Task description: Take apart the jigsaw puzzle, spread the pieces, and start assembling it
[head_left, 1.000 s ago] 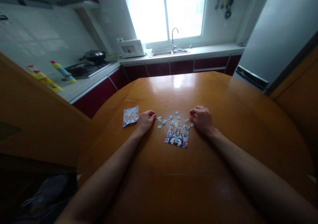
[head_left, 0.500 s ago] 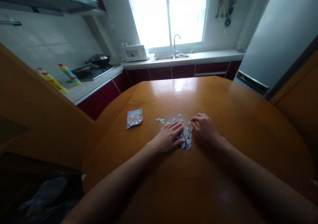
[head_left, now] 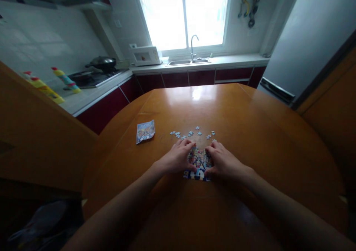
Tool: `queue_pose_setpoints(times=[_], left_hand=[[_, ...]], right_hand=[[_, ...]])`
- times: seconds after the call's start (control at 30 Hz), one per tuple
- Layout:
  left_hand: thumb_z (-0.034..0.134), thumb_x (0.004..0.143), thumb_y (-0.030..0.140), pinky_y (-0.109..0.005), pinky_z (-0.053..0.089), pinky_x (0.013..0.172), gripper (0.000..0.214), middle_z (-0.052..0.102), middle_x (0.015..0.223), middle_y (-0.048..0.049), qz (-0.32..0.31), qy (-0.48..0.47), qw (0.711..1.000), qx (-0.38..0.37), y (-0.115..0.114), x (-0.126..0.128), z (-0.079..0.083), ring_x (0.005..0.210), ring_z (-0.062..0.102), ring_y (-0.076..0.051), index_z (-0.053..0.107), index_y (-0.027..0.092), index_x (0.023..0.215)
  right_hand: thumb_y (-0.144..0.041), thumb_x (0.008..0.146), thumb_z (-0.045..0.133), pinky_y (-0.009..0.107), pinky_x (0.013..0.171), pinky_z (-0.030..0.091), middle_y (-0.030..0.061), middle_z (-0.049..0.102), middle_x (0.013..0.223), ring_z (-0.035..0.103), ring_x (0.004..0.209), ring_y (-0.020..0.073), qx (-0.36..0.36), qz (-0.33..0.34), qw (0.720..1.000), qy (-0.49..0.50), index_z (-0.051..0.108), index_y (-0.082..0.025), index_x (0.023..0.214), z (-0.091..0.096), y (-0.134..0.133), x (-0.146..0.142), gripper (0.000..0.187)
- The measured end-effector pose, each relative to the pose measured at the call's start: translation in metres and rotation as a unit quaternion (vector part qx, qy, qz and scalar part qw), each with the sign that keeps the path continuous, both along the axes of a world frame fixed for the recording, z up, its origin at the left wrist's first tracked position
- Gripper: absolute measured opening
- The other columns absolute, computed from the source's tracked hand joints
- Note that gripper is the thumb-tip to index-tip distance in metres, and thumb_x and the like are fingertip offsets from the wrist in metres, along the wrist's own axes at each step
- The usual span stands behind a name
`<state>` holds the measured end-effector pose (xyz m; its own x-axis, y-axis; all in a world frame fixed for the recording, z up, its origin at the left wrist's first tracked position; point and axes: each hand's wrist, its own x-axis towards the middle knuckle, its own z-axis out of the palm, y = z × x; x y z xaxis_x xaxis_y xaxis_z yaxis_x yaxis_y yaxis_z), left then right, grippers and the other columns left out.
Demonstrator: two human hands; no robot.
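A partly assembled jigsaw puzzle (head_left: pixel 199 163) with a colourful picture and a dark blue lower strip lies flat on the table. My left hand (head_left: pixel 180 156) curls around its left edge, thumb on the near part. My right hand (head_left: pixel 222 161) grips the right edge in the same way, fingers bent at the far corner. The puzzle's side edges are partly hidden under both hands. Just beyond my fingers, several loose puzzle pieces (head_left: pixel 190 133) are scattered, pale side showing on most.
A creased picture sheet (head_left: pixel 145 131) lies left of the pieces on the wooden table (head_left: pixel 239 110). Behind the table are a sink (head_left: pixel 180 62), a microwave (head_left: pixel 145 55) and a stove with a lidded wok (head_left: pixel 102 63). A fridge (head_left: pixel 308 46) stands at the right.
The puzzle has slid towards me, away from the loose pieces. My left hand has moved from lying across it to its left edge; my right hand has come from a loose piece to the right edge.
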<state>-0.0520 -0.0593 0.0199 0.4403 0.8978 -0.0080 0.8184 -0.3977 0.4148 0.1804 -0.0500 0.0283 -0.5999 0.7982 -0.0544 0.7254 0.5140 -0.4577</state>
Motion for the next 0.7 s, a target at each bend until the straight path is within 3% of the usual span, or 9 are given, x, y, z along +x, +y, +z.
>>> queue_pose_setpoints(times=[0.1, 0.23, 0.47, 0.57, 0.7], left_hand=[[0.092, 0.053, 0.051, -0.049, 0.044, 0.102, 0.085, 0.055, 0.122, -0.0111, 0.006, 0.003, 1.000, -0.023, 0.001, -0.001, 0.000, 0.117, 0.050, -0.034, 0.060, 0.022, 0.126], [0.093, 0.056, 0.043, -0.043, 0.047, 0.099, 0.065, 0.053, 0.116, -0.0091, 0.016, -0.029, 0.999, -0.026, 0.002, 0.000, 0.000, 0.112, 0.051, -0.030, 0.064, 0.021, 0.110], [0.070, 0.086, 0.023, -0.028, 0.048, 0.078, 0.007, 0.065, 0.092, -0.0038, -0.001, -0.104, 0.995, 0.000, 0.008, 0.005, -0.007, 0.086, 0.061, -0.018, 0.071, 0.018, 0.092], [0.066, 0.089, 0.021, -0.026, 0.048, 0.075, 0.010, 0.071, 0.087, -0.0041, -0.008, -0.154, 0.988, 0.011, 0.011, 0.007, -0.008, 0.082, 0.065, -0.017, 0.075, 0.018, 0.092], [0.064, 0.090, 0.023, -0.026, 0.050, 0.070, 0.016, 0.077, 0.088, -0.0054, 0.023, -0.224, 0.974, 0.010, 0.013, 0.009, -0.010, 0.077, 0.068, -0.017, 0.078, 0.017, 0.096]], right_hand=[[-0.038, 0.059, 0.091, 0.041, 0.093, 0.045, 0.0134, 0.054, 0.118, 0.049, 0.111, 0.0315, -0.013, -0.007, 1.000, 0.012, 0.061, -0.015, 0.112, -0.001, 0.000, -0.001, 0.065], [-0.033, 0.063, 0.089, 0.038, 0.090, 0.044, 0.0113, 0.057, 0.116, 0.051, 0.108, 0.0288, -0.018, 0.013, 0.999, 0.042, 0.060, -0.017, 0.110, -0.006, 0.000, 0.000, 0.057], [-0.021, 0.091, 0.062, 0.028, 0.076, 0.040, 0.0058, 0.066, 0.095, 0.059, 0.089, 0.0194, 0.020, -0.016, 0.996, 0.083, 0.064, -0.020, 0.090, -0.016, 0.002, -0.010, 0.003], [-0.020, 0.092, 0.057, 0.028, 0.072, 0.040, 0.0058, 0.067, 0.091, 0.061, 0.085, 0.0190, 0.034, -0.049, 0.993, 0.107, 0.065, -0.020, 0.084, -0.019, 0.005, -0.014, 0.012], [-0.023, 0.093, 0.055, 0.028, 0.072, 0.042, 0.0051, 0.070, 0.088, 0.062, 0.080, 0.0185, 0.009, -0.080, 0.975, 0.208, 0.067, -0.020, 0.087, -0.024, 0.011, -0.014, 0.014]])
